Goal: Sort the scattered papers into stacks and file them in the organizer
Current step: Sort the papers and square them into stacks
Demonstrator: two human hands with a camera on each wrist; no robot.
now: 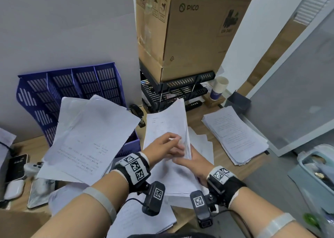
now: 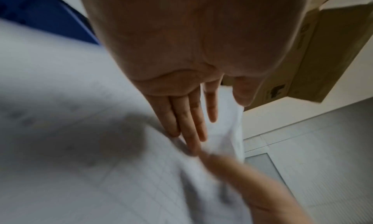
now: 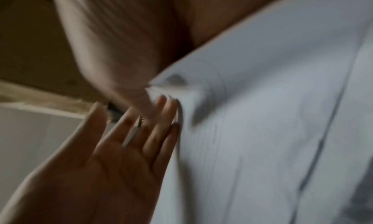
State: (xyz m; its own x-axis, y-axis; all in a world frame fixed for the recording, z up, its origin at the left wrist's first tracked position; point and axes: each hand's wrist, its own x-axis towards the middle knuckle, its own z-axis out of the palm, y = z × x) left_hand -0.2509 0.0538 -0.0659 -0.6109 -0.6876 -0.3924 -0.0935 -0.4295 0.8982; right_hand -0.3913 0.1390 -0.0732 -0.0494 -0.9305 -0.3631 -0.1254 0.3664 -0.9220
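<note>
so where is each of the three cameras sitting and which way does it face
Head: worn on the head, looking forward and down at the desk, the purple organizer and both forearms.
Left wrist: looks along the left hand, fingers straight on the paper stack.
Right wrist: looks along the right hand, fingers flat against the stack's edge.
Shared: both wrist views show the same stack and the other hand.
</note>
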